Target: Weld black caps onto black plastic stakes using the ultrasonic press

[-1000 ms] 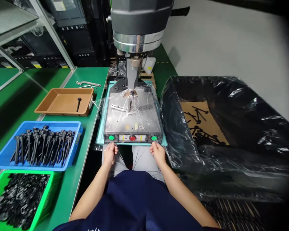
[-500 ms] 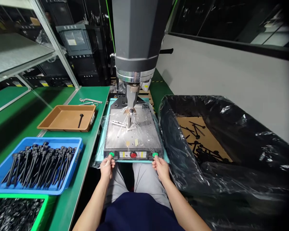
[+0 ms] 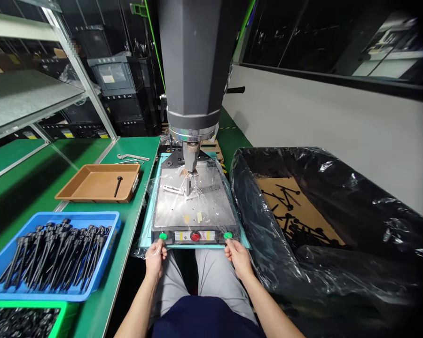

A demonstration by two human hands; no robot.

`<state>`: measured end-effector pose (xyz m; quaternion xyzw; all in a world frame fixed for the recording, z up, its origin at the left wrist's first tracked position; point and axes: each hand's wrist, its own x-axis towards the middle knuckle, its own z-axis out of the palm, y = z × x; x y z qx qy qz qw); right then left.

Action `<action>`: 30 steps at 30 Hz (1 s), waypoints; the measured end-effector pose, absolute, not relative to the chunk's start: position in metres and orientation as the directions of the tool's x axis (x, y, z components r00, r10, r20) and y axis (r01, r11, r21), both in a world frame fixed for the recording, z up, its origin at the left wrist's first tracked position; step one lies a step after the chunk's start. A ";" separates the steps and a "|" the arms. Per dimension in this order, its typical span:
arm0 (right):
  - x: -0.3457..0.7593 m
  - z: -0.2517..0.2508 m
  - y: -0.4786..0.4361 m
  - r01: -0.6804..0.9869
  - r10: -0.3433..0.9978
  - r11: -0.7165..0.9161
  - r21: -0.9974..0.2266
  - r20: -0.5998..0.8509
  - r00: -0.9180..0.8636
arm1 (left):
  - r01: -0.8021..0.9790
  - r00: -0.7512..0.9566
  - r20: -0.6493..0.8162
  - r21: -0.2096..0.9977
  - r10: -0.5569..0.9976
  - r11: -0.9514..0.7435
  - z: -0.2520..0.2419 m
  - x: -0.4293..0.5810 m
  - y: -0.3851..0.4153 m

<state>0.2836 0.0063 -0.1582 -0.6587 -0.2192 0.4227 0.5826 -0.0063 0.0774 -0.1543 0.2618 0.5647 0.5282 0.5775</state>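
Thumb up, my left hand (image 3: 155,257) is curled closed at the left green button (image 3: 162,236) on the front panel of a bench press. My right hand (image 3: 238,256) sits likewise at the right green button (image 3: 228,235), fingers folded in. Between them is a red button (image 3: 195,236). Above the steel base plate (image 3: 176,213), partly wrapped in clear film, the press's metal tool tip (image 3: 191,157) is down on a small upright fixture (image 3: 188,187). Whatever lies under the tip is hidden.
On the green bench at left are a brown tray (image 3: 91,198) with one black bolt-like part, a blue tray (image 3: 74,296) of similar parts, a green bin (image 3: 66,315) of small black pieces, and wrenches (image 3: 134,157). A black film-lined box (image 3: 268,244) holds black parts at right.
The press head and its tip have come down onto the fixture, covering the dark knob seen there before. Both hands stay at the green buttons. The view has tilted slightly upward.
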 end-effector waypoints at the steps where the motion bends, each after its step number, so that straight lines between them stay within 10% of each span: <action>1: 0.284 -0.158 0.004 -0.219 0.784 -0.210 -0.953 -0.298 0.545 | -0.323 -0.188 -0.382 0.894 0.905 0.311 -0.155 -0.009 0.076; 21: 0.286 -0.105 -0.026 -0.612 0.952 -0.055 -0.789 -0.227 0.208 | -0.489 0.032 -0.292 0.830 0.956 0.269 -0.121 -0.045 0.049; 30: 0.294 -0.103 -0.017 -0.772 0.710 0.062 -0.633 -0.516 0.480 | -0.725 -0.351 -0.541 0.673 0.764 0.144 -0.094 -0.054 0.067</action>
